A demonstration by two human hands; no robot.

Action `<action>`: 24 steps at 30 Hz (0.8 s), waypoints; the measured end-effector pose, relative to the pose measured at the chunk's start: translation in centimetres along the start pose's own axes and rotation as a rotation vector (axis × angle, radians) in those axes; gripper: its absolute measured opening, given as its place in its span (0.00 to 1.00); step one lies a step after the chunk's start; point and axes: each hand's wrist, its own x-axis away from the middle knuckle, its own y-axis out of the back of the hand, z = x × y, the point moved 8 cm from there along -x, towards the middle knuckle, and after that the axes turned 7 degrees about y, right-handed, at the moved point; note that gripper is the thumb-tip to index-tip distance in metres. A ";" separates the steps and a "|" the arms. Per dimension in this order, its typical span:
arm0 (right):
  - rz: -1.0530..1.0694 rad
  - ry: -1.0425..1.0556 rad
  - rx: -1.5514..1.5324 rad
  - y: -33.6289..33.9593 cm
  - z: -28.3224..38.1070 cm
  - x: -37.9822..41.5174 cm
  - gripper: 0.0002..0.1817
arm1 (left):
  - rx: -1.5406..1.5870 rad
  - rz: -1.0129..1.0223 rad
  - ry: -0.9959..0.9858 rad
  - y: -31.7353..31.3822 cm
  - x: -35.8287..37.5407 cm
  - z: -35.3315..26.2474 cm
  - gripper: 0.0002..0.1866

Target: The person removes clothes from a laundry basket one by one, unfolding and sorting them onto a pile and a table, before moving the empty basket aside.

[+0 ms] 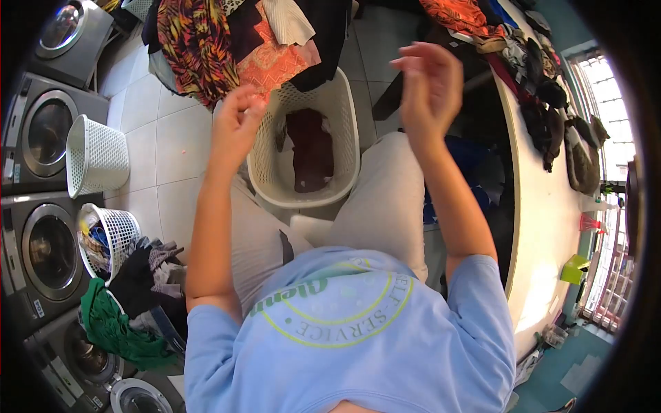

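Overhead, laundromat floor: a seated person in a light blue shirt works above a basket.

Left hand point(236, 113): raised over the basket rim, fingers curled shut, seemingly pinching something too small to make out.

Right hand point(428, 79): lifted higher, fingers loosely spread, holding nothing visible.

White laundry basket point(344, 138): on the tiles between the person's knees, just below both hands.

Dark red garment point(311, 148): crumpled at the basket's bottom; likely soft, light and limp (best gathered in a bunch from the top fold).

Tipped baskets: one white basket point(96, 155) lies on its side by the washers; the basket below it point(117, 237) holds mixed clothes.

Clothing heap point(138, 296): dark and green pieces spilled on the floor.

Table point(544, 227): dark garments along its far edge.
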 end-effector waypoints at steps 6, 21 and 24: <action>0.159 -0.650 0.205 -4.6 -21.4 11.5 0.15 | -0.042 0.106 0.632 -5.2 -6.8 20.5 0.23; 0.327 -0.938 0.328 -6.5 -29.9 15.1 0.15 | -0.605 -0.007 0.475 -15.3 -16.6 56.3 0.50; 0.355 -0.969 0.332 -6.5 -30.4 15.4 0.15 | -0.925 0.202 0.505 -17.7 -16.7 53.4 0.62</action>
